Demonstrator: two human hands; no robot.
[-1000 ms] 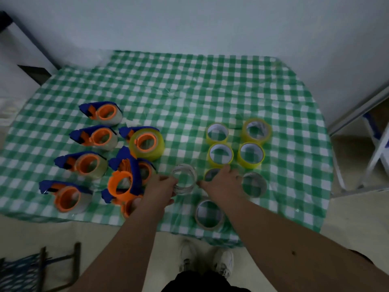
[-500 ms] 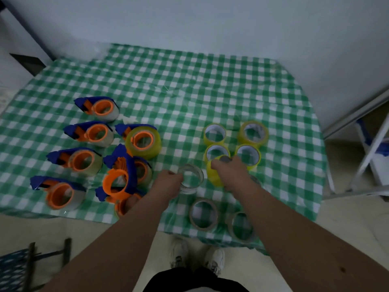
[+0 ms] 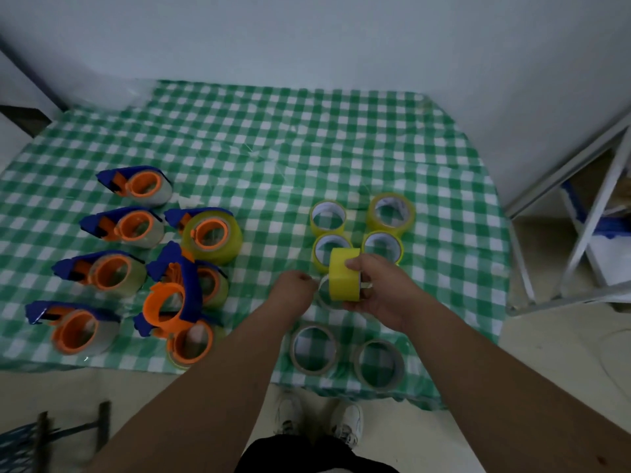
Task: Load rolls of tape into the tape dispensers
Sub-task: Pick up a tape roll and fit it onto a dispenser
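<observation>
Right hand: my right hand (image 3: 382, 288) now grips a yellow roll of tape (image 3: 344, 274), lifted on edge above the surface; half a second ago it was only reaching into the yellow group.
Left hand: my left hand (image 3: 294, 292) still pinches the clear roll of tape (image 3: 324, 292), now mostly hidden behind the yellow one.
Empty dispenser: the blue-and-orange tape dispenser with a bare orange hub (image 3: 170, 295) lies on the other loaded dispensers, to the left.
Remaining stock: four yellow rolls (image 3: 391, 211) and two brownish rolls (image 3: 314, 348) rest on the green checked surface (image 3: 273, 138).
Meaning: I judge a roll is picked; loading comes next.
</observation>
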